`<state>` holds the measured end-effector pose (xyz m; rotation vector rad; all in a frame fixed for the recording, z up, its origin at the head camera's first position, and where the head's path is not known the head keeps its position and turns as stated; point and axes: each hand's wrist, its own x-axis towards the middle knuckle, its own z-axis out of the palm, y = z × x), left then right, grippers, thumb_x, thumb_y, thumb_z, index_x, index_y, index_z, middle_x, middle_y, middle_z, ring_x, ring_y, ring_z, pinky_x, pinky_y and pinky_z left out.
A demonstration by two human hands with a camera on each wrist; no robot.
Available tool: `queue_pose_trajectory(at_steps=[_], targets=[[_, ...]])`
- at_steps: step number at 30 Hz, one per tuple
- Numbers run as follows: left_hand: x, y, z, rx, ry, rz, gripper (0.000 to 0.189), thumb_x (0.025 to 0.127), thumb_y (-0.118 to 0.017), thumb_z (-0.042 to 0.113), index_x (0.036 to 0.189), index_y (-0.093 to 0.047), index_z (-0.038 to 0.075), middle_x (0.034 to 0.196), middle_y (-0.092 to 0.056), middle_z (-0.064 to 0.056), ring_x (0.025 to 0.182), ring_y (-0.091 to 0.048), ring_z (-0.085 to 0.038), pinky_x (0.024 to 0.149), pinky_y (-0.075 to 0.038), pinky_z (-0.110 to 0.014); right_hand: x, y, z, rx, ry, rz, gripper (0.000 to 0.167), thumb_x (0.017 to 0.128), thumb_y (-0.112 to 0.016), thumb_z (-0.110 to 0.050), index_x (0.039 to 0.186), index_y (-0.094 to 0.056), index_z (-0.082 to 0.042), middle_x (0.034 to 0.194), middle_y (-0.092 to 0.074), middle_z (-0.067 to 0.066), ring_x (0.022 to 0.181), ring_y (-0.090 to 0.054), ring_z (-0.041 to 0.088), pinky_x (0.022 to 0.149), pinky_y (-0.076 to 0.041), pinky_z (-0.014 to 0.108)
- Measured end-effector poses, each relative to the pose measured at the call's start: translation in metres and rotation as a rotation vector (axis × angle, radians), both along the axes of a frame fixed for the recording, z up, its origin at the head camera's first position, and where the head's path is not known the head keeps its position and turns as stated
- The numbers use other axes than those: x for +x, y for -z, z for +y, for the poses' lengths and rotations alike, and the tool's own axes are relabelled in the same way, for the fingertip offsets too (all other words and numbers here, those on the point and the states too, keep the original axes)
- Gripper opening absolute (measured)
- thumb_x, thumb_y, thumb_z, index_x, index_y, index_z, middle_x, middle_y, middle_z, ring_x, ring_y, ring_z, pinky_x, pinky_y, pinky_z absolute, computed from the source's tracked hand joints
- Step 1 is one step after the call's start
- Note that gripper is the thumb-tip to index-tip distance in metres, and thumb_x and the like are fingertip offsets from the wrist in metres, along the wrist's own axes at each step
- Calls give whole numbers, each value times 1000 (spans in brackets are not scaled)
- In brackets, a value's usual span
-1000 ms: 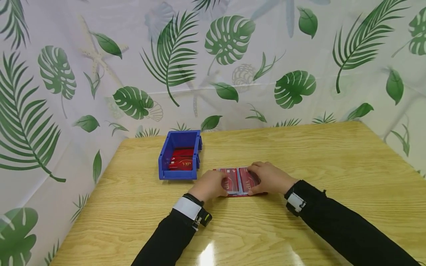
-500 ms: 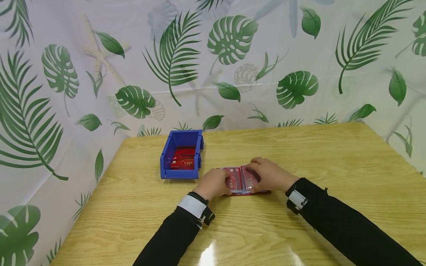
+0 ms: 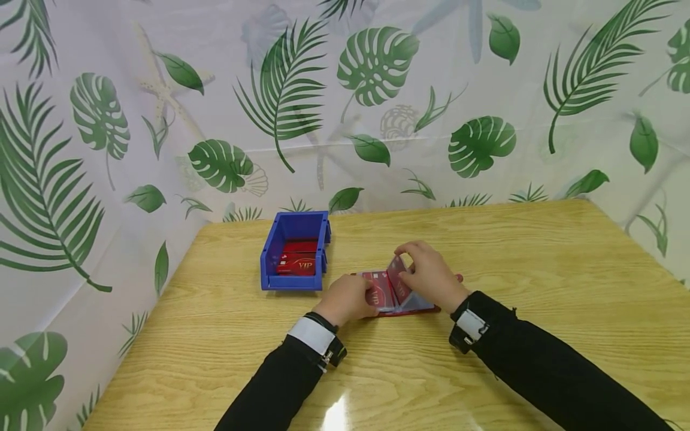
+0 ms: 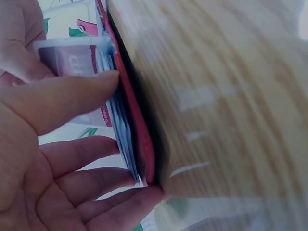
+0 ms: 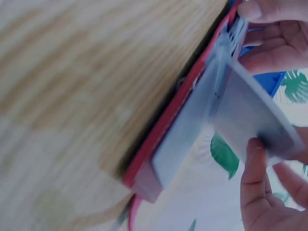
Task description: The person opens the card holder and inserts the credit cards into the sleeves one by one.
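Observation:
A red card holder (image 3: 414,312) lies spread on the wooden table, its clear sleeves (image 5: 185,127) filled with red cards. My left hand (image 3: 347,299) grips its left side; in the left wrist view the thumb (image 4: 91,91) rests on the sleeves while the fingers reach the outer edge. With thumb and fingers, my right hand (image 3: 433,275) pinches one clear sleeve page (image 3: 398,278) that has a red VIP card inside. That page stands raised at a slant from the fold. Under it, at right, another clear sleeve shows. A red VIP card (image 3: 379,288) faces up on the left side.
Behind and left of the hands stands a blue bin (image 3: 291,284) holding red VIP cards (image 3: 296,264). A red snap tab (image 4: 87,27) sticks out from the holder's right side. A leaf-print curtain (image 3: 409,149) hangs behind the table (image 3: 539,257).
My right hand has lifted the right sleeve page, which lay nearly flat, and tilted it up toward the left. The left hand keeps its grip on the card holder.

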<state>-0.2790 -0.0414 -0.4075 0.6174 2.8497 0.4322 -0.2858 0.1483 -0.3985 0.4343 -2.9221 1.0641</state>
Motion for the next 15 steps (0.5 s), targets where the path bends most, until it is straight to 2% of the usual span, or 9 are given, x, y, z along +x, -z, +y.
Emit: queue_pose_trajectory(at_steps=[4, 9, 13, 15], targets=[[0, 1, -2, -3, 14, -3, 36, 79, -81, 31, 107, -72, 10, 94, -70, -1, 80, -57, -15, 78, -47, -29, 1, -2, -7, 9, 52, -27, 51, 91, -64, -5, 137, -44, 1, 131, -56, 23, 71, -61, 18, 54, -42, 27], [0, 1, -3, 6, 13, -3, 36, 79, -81, 30, 106, -72, 9, 93, -70, -1, 79, -56, -14, 78, -47, -29, 2, -3, -10, -16, 92, -75, 55, 92, -62, -7, 141, -39, 1, 138, -49, 27, 59, -59, 16, 50, -38, 27], [1, 0, -3, 0, 16, 2, 36, 79, -81, 30, 107, -72, 9, 93, -70, 0, 78, -57, -14, 76, -47, -28, 1, -3, -10, -73, 118, -146, 58, 92, -63, -10, 143, -37, 1, 132, -54, 28, 77, -67, 25, 60, -50, 31], [1, 0, -3, 0, 17, 2, 36, 79, -81, 30, 107, -72, 9, 93, -70, -1, 79, -57, -14, 76, -47, -28, 0, -2, -10, -116, 119, -181, 56, 92, -65, -13, 141, -40, 0, 126, -59, 27, 94, -67, 30, 69, -54, 34]])
